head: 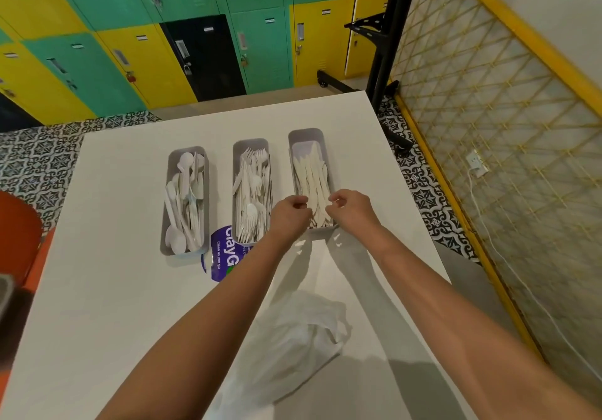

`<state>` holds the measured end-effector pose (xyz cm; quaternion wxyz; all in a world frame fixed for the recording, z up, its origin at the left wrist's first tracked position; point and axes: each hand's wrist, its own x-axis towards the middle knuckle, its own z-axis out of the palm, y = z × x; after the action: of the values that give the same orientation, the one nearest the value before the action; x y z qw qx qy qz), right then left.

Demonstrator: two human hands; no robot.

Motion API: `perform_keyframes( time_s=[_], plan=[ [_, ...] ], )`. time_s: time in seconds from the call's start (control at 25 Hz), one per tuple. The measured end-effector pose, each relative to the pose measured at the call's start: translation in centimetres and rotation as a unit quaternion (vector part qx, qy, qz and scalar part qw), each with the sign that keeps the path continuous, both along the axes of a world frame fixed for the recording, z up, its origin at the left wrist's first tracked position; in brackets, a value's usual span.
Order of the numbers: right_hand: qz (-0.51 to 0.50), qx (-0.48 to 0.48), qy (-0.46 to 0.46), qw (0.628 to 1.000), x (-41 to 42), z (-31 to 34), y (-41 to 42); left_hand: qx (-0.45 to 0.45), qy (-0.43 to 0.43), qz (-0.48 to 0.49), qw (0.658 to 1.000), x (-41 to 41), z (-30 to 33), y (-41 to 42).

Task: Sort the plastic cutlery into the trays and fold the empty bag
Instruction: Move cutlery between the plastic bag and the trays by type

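Both hands hover over the near end of the right grey plastic tray (305, 136) of white plastic knives (309, 175); left hand (291, 212) and right hand (350, 206) curled, pinching knife handles; crumpled clear plastic bag (293, 338) lies on the white worktop (114, 289) nearer the person.

Near end of the knife tray (305, 136) behind both hands (291, 214), bag (293, 348) cut off below.

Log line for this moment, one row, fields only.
stage: sorting knives | left hand, right hand: over right tray, fingers curled | bag: unfolded on table
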<state>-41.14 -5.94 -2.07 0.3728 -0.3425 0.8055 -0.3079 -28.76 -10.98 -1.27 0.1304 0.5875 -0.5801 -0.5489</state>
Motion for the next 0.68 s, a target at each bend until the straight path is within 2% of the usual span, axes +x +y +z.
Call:
perform_keyframes(
  time_s=[0.2, 0.32, 0.4, 0.56, 0.68],
  plan=[
    [0.041, -0.044, -0.053, 0.997, 3.6, 0.5, 4.8, 0.037, 0.080, -0.033, 0.996, 4.9, 2.4, 3.1],
    [0.084, -0.035, -0.024, 0.996, 5.5, -0.4, 6.9, 0.039, 0.096, -0.039, 0.994, 8.2, 2.9, 5.6],
    [0.105, -0.066, 0.021, 0.992, 7.0, -1.3, 8.4, 0.010, 0.062, -0.066, 0.996, 10.1, 2.7, 7.7],
    [0.172, -0.202, 0.074, 0.961, 11.2, -2.5, 11.7, -0.069, -0.051, -0.234, 0.968, 14.1, 0.6, 12.1],
    [0.301, -0.153, 0.090, 0.937, 14.2, -5.0, 13.5, -0.087, -0.166, -0.284, 0.940, 16.1, -2.5, 13.6]
  ],
)
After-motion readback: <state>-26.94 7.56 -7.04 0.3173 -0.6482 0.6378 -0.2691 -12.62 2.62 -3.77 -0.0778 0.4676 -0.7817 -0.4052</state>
